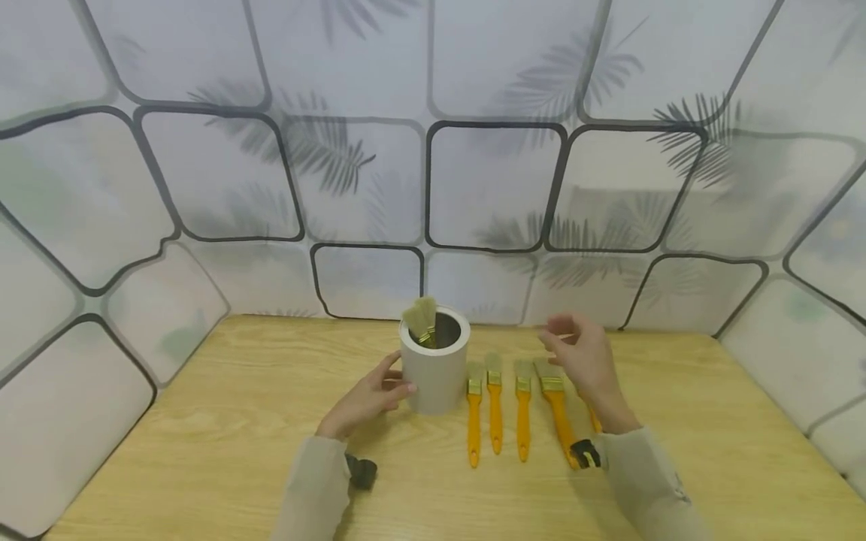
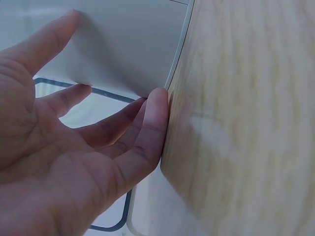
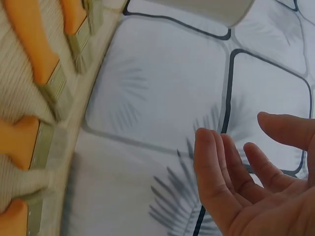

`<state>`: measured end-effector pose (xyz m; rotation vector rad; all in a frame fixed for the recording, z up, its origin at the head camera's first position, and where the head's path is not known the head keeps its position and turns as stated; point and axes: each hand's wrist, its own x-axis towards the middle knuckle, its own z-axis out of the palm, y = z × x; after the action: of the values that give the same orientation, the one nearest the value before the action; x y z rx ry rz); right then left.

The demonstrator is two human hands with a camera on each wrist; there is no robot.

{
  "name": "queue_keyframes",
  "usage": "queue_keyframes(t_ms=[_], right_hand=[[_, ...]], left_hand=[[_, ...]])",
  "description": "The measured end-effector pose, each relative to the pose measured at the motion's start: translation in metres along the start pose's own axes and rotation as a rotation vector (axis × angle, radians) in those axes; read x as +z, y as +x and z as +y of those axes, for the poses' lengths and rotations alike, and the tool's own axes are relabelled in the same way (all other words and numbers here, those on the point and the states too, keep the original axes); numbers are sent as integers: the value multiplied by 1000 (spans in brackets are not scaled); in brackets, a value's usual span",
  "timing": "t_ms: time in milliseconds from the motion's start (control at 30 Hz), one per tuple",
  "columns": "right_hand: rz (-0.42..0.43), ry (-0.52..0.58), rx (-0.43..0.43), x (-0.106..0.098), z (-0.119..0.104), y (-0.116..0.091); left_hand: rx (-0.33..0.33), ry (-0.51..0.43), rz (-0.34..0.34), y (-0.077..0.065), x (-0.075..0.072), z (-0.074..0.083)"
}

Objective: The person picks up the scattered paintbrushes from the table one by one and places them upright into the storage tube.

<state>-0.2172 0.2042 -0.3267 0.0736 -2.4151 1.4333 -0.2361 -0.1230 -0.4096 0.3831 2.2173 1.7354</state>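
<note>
A white cylindrical pot [image 1: 433, 376] stands upright on the table. Bristles of a couple of paintbrushes [image 1: 422, 319] stick up past its rim on the left. My left hand [image 1: 368, 394] is at the pot's left side, thumb toward the front; in the left wrist view its fingertips meet the pot's wall [image 2: 118, 44] near the base. Over the bristle end of a wide orange-handled paintbrush [image 1: 556, 406], my right hand [image 1: 583, 357] is raised with loosely bent fingers and nothing in them. The right wrist view shows this same empty hand [image 3: 256, 182] against the wall.
Right of the pot, several orange-handled paintbrushes [image 1: 496, 406] lie in a row, bristles away from me. One more brush [image 1: 595, 418] is mostly hidden under my right wrist. A patterned wall [image 1: 365, 282] rises along the table's [image 1: 257, 421] back edge and both sides.
</note>
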Motion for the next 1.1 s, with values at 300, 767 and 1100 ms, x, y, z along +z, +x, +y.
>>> queue_keyframes(t_ms=[300, 767, 1100], right_hand=[[-63, -68, 39, -25, 18, -4], [-93, -91, 89, -59, 42, -7], [-86, -91, 105, -73, 57, -11]], left_hand=[[-13, -1, 6, 0, 2, 1], [-21, -10, -1, 3, 0, 2], [-15, 8, 3, 3, -2, 1]])
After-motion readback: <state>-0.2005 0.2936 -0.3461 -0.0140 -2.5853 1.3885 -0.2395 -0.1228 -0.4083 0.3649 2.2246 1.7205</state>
